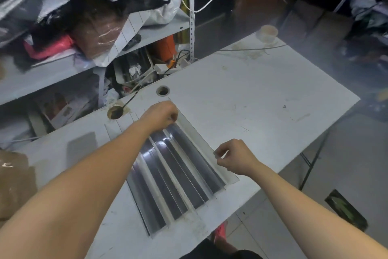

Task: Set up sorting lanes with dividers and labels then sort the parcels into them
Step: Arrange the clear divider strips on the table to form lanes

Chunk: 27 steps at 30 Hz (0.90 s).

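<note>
Cluttered shelving [63, 73] is crowding the far side of the pale surface [252, 90] while you are laying out dividers.

You are pinching the outermost divider strip [199, 143] at both ends: your left hand [161, 114] is closed on its far end, your right hand [233, 156] is nipping its near edge with thumb and fingertips. The other dividers [168, 179] are lying fanned just beside it, glossy and overlapping. Keep both pinches light, be lifting evenly so the strip is not bowing, and be setting it parallel with a clear lane between. Parcels are probably those heaped on the shelving.
</note>
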### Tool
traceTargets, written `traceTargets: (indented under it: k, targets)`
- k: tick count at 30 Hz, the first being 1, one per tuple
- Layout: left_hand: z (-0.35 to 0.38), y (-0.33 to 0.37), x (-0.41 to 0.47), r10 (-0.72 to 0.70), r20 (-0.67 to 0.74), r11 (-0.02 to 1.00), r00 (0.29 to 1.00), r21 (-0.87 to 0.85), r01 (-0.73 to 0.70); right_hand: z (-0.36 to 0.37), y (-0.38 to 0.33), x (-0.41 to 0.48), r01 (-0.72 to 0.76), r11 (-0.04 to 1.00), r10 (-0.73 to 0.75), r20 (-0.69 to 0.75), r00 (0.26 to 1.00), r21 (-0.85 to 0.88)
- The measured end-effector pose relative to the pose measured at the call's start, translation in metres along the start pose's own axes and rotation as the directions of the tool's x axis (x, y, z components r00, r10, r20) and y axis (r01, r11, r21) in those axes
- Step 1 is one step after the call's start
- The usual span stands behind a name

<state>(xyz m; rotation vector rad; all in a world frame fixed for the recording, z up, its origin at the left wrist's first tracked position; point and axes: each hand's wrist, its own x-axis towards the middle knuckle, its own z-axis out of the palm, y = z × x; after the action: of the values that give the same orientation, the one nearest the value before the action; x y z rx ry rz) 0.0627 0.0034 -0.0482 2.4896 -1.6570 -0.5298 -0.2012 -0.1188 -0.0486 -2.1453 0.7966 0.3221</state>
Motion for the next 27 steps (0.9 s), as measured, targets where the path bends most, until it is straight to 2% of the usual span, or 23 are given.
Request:
traceTargets:
  k: [6, 12, 22, 27]
  targets:
    - [-0.01, -0.01, 0.009, -0.022, -0.067, 0.997, 0.998, -0.07, 0.017, -0.012, 0.007, -0.008, 0.003, 1.0, -0.004, -0.034, 0.999, -0.015]
    - [-0.031, 0.012, 0.04, -0.038, -0.087, 0.996, 0.996, -0.081, 0.031, -0.041, 0.043, -0.02, -0.018, 0.998, 0.014, -0.074, 0.997, -0.056]
    - [-0.054, 0.128, 0.123, -0.01, -0.101, 0.995, 0.995, 0.098, 0.02, -0.134, 0.133, -0.046, 0.003, 1.0, -0.005, -0.119, 0.993, -0.017]
    - [-0.063, 0.191, 0.167, 0.039, -0.154, 0.994, 0.987, 0.112, -0.022, -0.186, 0.178, -0.051, 0.007, 1.0, -0.009, -0.164, 0.986, -0.016]
